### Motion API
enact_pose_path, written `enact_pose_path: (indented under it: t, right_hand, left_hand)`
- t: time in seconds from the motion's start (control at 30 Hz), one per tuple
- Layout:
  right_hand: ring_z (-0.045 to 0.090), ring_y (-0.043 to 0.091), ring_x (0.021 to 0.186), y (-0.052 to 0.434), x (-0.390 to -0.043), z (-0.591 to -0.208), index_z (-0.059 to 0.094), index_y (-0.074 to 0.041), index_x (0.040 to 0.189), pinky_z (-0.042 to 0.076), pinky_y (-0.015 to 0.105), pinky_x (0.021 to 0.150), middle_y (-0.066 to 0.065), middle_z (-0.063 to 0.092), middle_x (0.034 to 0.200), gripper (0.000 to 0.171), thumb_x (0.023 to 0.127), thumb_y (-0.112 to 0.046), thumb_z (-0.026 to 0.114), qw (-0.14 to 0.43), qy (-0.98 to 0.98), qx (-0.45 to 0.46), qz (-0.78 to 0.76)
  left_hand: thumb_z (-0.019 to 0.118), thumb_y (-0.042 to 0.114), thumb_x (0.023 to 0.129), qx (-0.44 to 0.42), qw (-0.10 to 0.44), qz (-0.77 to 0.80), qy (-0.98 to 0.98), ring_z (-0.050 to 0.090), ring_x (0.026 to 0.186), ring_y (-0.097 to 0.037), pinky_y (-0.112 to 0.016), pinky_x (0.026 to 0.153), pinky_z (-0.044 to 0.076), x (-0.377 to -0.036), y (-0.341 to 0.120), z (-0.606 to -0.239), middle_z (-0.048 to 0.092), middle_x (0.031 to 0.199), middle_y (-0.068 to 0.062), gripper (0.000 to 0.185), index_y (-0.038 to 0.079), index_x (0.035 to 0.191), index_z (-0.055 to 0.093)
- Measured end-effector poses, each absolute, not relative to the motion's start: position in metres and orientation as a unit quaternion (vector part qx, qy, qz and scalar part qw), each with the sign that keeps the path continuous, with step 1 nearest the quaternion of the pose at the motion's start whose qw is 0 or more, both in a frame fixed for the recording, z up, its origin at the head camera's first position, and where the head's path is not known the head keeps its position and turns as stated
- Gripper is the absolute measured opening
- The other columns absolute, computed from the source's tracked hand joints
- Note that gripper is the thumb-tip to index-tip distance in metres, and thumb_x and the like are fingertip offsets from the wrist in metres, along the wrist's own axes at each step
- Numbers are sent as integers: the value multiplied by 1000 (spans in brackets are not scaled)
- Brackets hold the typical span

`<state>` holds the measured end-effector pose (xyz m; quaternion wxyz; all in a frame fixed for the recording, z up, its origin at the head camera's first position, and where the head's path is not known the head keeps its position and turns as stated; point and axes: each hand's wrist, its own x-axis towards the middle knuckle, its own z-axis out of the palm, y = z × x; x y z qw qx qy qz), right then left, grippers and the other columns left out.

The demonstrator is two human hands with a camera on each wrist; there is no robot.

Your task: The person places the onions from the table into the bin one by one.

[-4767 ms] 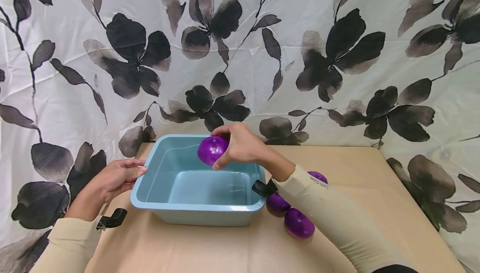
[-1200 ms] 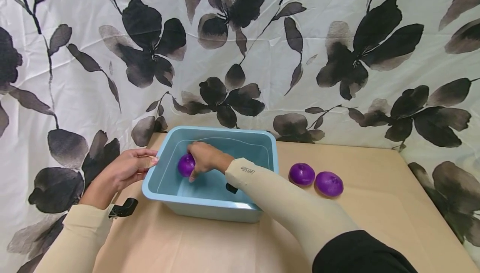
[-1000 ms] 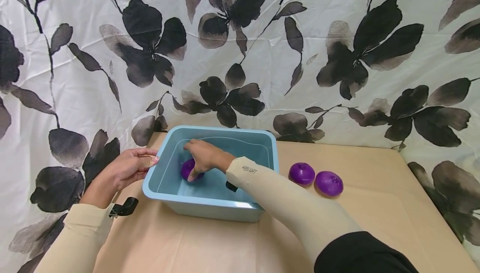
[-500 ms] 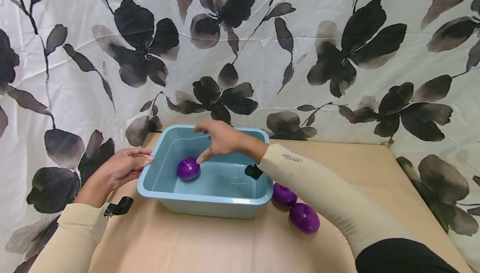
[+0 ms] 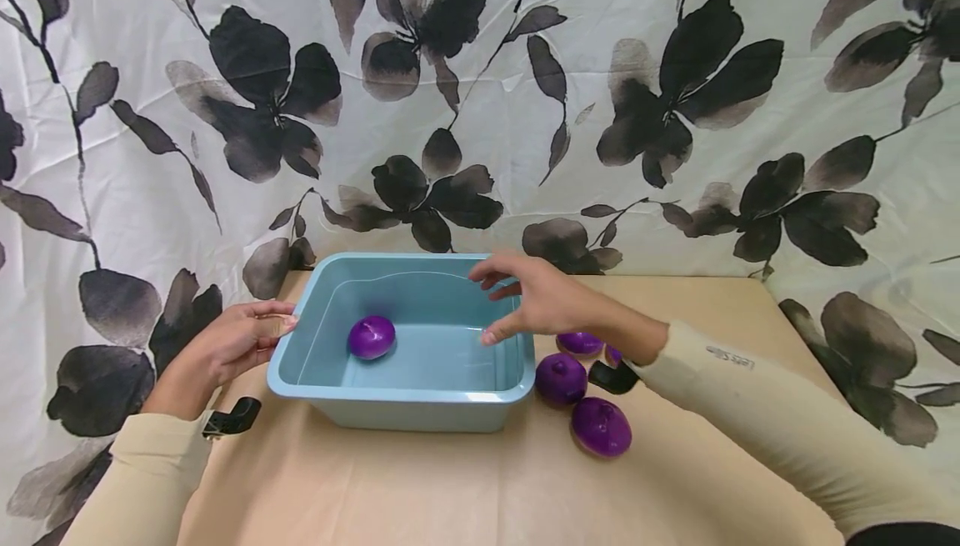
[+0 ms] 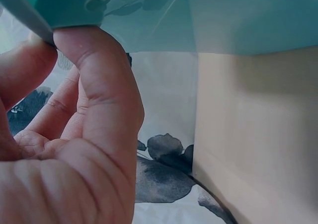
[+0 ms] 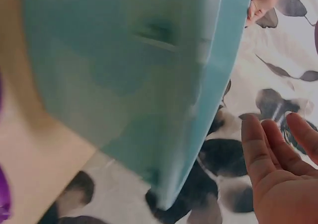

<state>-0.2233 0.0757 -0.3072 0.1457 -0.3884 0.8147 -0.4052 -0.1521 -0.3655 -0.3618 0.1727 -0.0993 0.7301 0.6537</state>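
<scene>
Onion [image 5: 372, 337] lies alone on the floor of the tub [image 5: 405, 396], toward its left side. Right hand [image 5: 542, 300] hovers over the tub's right rim, fingers spread and holding nothing. Left hand [image 5: 228, 346] pinches the tub's left rim; three more onions [image 5: 600, 426] sit on the table [image 5: 465, 488] just right of the tub.

Left hand [image 5: 225, 346] held low at the left, forearm angled inward, thumb and fingers [image 6: 99, 75] pinched together. Right hand [image 5: 543, 300] raised mid-air, palm down, fingers [image 7: 261, 144] relaxed and spread, holding nothing. Both forearms in cream sleeves.
</scene>
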Motion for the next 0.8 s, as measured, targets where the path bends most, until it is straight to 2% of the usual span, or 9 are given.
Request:
enact_pose_path:
  t: [0.13,0.27,0.37,0.53,0.67,0.8]
  right_hand:
    - [65,33,125,115,-206,-321,58,-2,139,54,46,108,17,63,139,80,72,-19,97,125,810,-381,-428]
    - [66,34,124,153,-190,-342,59,-4,139,56,48,104,14,66,136,79,73,-28,97,98,832,-359,-411]
    - [68,32,121,178,-177,-362,60,-8,137,57,46,103,8,68,133,77,74,-35,95,79,854,-331,-392]
    - [66,37,124,207,-149,-400,60,-11,136,56,41,106,9,67,135,73,75,-32,95,78,873,-270,-398]
    - [65,42,123,219,-130,-430,60,-9,137,56,44,105,11,65,138,79,72,-36,95,60,886,-230,-397]
    - [64,41,123,223,-125,-454,58,-9,140,55,49,104,11,63,141,89,66,-42,96,40,891,-235,-387]
  left_hand:
    - [67,12,101,-97,171,654,731,72,86,-9,-27,79,63,-153,-366,-364,72,98,6,19,16,119,66]
    - [67,12,101,-94,171,654,731,72,86,-9,-27,79,63,-154,-364,-366,73,98,6,19,15,120,66]
    - [67,11,101,-94,169,660,726,72,85,-9,-26,78,62,-155,-362,-366,73,96,7,16,18,116,67]
    - [67,12,101,-93,173,663,723,73,85,-9,-27,79,63,-155,-360,-368,73,97,6,15,20,113,70]
    - [67,14,101,-87,174,655,730,73,88,-10,-28,81,63,-153,-362,-368,74,99,7,17,20,117,70]
    - [66,13,102,-88,168,654,732,72,87,-10,-27,80,63,-150,-367,-366,74,98,8,16,24,112,71]
